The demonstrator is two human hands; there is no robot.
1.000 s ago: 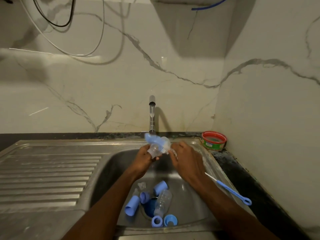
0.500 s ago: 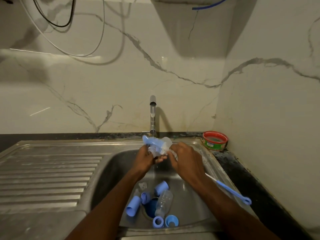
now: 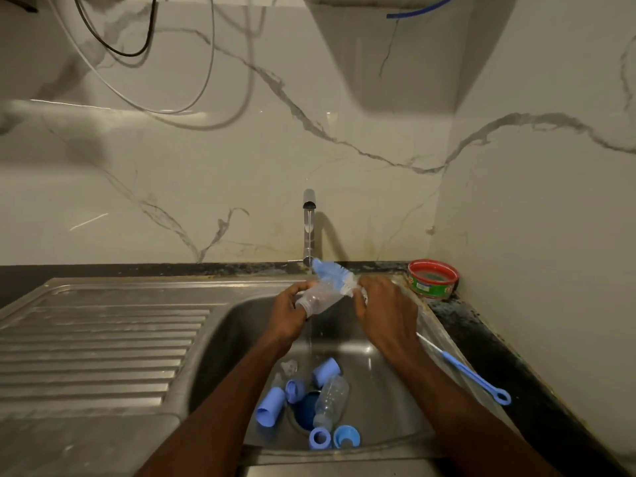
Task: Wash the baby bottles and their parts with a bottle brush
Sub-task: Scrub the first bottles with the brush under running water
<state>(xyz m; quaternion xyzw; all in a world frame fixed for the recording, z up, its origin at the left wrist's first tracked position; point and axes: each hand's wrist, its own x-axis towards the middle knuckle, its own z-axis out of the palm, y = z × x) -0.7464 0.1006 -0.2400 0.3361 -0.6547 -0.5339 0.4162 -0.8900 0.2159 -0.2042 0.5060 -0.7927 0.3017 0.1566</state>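
Note:
My left hand (image 3: 287, 316) grips a clear baby bottle (image 3: 318, 297) under the running tap (image 3: 308, 215). My right hand (image 3: 385, 309) holds the bottle brush (image 3: 332, 271), whose blue and white bristle head lies against the bottle's far end. A thin stream of water falls past the bottle into the sink (image 3: 389, 390). On the sink floor lie another clear bottle (image 3: 331, 401), several blue caps and rings (image 3: 270, 411), and a clear teat (image 3: 289, 367).
A thin blue brush (image 3: 471, 376) lies on the sink's right rim. A red and green tub (image 3: 433, 278) stands in the back right corner. The ribbed steel drainboard (image 3: 96, 349) spreads to the left. Marble walls close the back and right.
The bottle has tilted and the brush head has slid further out to the upper right. Both hands stay under the tap.

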